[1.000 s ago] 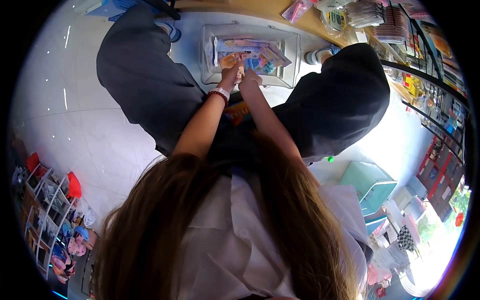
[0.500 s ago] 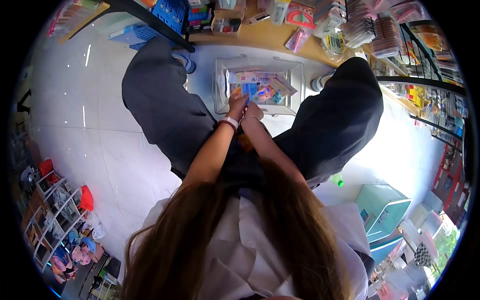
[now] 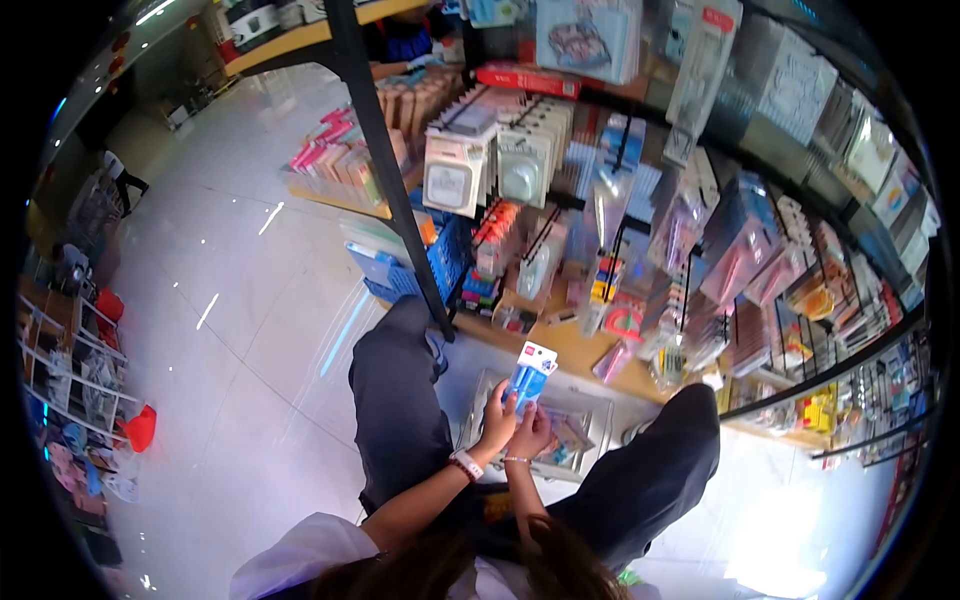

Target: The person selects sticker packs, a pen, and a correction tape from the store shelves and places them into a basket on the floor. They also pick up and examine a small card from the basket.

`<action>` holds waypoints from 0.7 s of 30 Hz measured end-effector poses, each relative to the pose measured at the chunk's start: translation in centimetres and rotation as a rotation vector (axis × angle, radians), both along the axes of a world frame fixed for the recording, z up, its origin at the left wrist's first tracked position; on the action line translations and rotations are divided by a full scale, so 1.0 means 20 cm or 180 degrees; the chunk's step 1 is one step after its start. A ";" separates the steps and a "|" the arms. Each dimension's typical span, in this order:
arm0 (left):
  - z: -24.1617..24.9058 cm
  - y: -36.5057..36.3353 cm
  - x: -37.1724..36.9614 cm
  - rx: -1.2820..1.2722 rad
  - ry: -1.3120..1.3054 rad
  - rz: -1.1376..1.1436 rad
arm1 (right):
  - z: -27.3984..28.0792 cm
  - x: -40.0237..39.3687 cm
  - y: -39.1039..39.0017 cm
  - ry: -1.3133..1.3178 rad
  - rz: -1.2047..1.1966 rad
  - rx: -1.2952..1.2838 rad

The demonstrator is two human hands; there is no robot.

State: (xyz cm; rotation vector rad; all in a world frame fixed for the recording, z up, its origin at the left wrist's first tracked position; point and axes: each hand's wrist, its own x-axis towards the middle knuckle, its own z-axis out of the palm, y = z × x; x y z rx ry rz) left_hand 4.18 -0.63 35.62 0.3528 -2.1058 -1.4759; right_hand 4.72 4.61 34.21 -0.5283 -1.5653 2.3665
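I hold up a small blue and white packet (image 3: 530, 374) with both hands. My left hand (image 3: 497, 420) grips its lower left edge; a white and red bracelet sits on that wrist. My right hand (image 3: 532, 433) pinches its bottom from the right. Below the hands a clear plastic bin (image 3: 590, 408) with several colourful packets rests on the floor between my knees.
A display rack of hanging packets (image 3: 620, 190) rises in front, with a black post (image 3: 385, 170) at its left. A wooden shelf base (image 3: 570, 345) carries loose items. A blue basket (image 3: 420, 265) stands by the post. White tiled floor (image 3: 230, 340) lies to the left.
My hands have lifted a blue packet out of the bin and raised it. My head has tilted up, so the rack fills the view and the bin sits lower.
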 end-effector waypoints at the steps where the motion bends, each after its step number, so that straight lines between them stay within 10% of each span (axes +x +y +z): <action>1: 0.09 -0.01 0.00 0.0040 -0.0023 0.0005 | 0.10 -0.02 -0.01 0.0102 0.0039 0.0009; 4: 0.48 -0.04 0.01 0.1004 -0.0415 -0.0364 | 0.42 -0.05 0.00 0.0503 0.0030 0.0138; 8: 0.93 -0.11 -0.07 0.1518 0.1176 -0.0822 | 0.92 -0.14 -0.04 0.1053 0.0158 0.0656; 21: 1.98 -0.56 -0.27 0.0195 0.2294 -0.1042 | 2.12 -0.53 -0.31 0.2704 0.1268 0.0639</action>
